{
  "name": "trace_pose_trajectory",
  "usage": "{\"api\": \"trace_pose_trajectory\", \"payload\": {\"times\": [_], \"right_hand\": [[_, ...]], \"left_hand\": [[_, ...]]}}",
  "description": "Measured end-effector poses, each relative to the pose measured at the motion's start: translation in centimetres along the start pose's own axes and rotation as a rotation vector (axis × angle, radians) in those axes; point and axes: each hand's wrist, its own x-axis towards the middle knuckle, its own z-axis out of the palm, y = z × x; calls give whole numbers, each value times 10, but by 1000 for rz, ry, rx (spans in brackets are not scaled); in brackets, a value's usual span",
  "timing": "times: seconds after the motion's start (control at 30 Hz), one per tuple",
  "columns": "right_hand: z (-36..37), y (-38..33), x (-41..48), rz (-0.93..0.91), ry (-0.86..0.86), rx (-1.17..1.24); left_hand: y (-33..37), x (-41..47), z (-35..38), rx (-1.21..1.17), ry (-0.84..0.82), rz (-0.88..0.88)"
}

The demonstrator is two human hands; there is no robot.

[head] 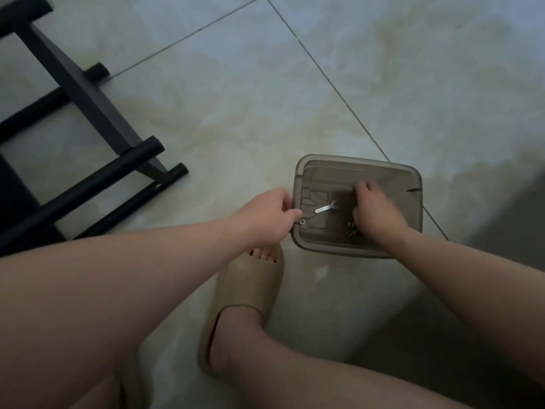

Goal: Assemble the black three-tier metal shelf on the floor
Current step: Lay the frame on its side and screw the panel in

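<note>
Hands at the tub, the person squatting low on the tiled floor (pixel 236 113). The smoky see-through plastic tub (pixel 356 160) sits on the tiles in front of them, just past the toe of a tan slipper (pixel 247 284).

Right hand (pixel 374 211) is down inside it, knuckles up and fingers bent towards the tub's bottom, just above a little cluster of dark bolts (pixel 352 228) at the near edge. The fingertips are hidden, so I can't tell whether it has hold of one.

Left hand (pixel 269 215) is up against the tub's left rim, fingers curled in, thumb and forefinger close together right at the edge. Whether it is pinching the rim or something small I cannot make out.

Lying loose in the middle of the tub is a small silver spanner (pixel 324 208), and a single ring-shaped bit of hardware (pixel 302 222) sits in the near left corner.

Over at the far left of the floor lies the black metal shelf (pixel 88 95), tubes and a flat panel joined, well apart from both hands.
</note>
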Motion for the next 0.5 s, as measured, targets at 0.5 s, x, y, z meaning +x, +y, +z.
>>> {"api": "trace_pose_trajectory", "payload": {"times": [0.5], "right_hand": [[-27, -17, 5, -32, -15, -85]], "left_hand": [[0, -8, -13, -15, 45, -5]]}}
